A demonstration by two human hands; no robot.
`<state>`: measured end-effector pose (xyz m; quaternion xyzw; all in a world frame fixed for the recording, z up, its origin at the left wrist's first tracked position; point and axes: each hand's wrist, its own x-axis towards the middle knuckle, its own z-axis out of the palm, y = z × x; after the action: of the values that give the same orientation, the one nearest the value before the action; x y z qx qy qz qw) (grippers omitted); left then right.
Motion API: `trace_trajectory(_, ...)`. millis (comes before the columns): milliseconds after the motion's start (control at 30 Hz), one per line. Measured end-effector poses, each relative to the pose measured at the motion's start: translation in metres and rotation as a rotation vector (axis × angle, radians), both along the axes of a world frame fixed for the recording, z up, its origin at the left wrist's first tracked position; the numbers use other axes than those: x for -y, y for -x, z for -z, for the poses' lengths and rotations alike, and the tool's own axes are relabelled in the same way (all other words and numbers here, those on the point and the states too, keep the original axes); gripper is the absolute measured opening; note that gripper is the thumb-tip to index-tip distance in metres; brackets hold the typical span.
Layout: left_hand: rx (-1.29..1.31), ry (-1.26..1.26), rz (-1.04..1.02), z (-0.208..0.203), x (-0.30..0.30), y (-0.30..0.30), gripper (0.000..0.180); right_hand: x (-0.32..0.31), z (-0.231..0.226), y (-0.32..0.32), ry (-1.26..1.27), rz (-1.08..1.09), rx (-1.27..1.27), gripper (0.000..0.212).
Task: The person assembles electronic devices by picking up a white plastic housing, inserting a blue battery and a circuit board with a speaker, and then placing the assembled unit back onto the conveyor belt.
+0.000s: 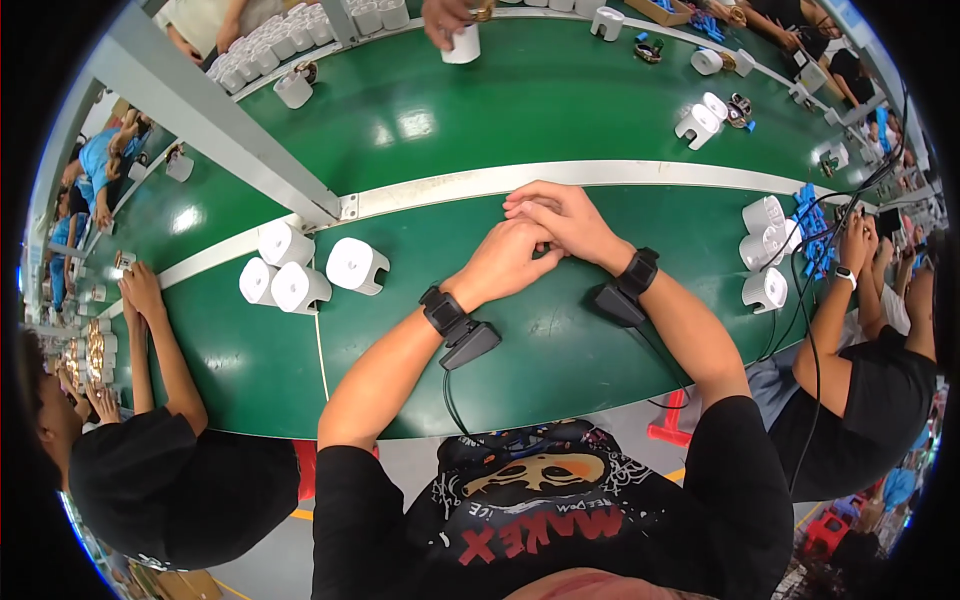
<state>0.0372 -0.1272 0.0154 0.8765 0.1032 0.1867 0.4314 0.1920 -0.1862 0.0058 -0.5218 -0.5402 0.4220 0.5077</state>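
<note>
My left hand (507, 262) and my right hand (568, 222) rest one over the other above the green tabletop (480, 350). The right hand's fingers lie loosely stretched across the left hand. The left thumb sticks out, while some left fingers are hidden beneath the right hand. I see nothing held in either. Each wrist wears a black strap (440, 310) with a small dark cabled box (470, 345). Nearest on the left is a white cylindrical cup-like part (356, 266) with a notch, beside a cluster of similar white parts (298, 288).
More white parts (765, 290) and blue pieces (815, 230) stand at right, near black cables. A white rail (480, 183) and a grey post (215, 110) divide the tables. Co-workers sit on both sides; a co-worker's hand (445, 18) across holds a white part.
</note>
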Motion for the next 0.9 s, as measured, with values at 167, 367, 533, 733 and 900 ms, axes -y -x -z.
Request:
trace_trajectory(167,-0.025,-0.011,0.018,0.004,0.000,-0.004,0.016,0.000,-0.002,-0.003,0.019,-0.018,0.026,0.025)
trace_trajectory(367,-0.023,-0.030,-0.007,0.001,0.003,0.000,0.016,0.000,0.002,-0.002,-0.009,-0.030,0.016,0.025)
trace_trajectory(533,-0.064,-0.021,-0.001,-0.002,0.000,-0.002,0.016,0.001,0.003,0.000,0.004,-0.009,-0.009,0.025)
trace_trajectory(733,-0.031,-0.043,0.025,0.004,-0.001,-0.003,0.012,0.002,0.002,0.000,-0.070,0.051,-0.048,0.022)
trace_trajectory(900,0.020,-0.029,0.055,0.007,-0.002,-0.004,0.008,0.003,-0.005,-0.048,-0.401,0.716,0.460,0.019)
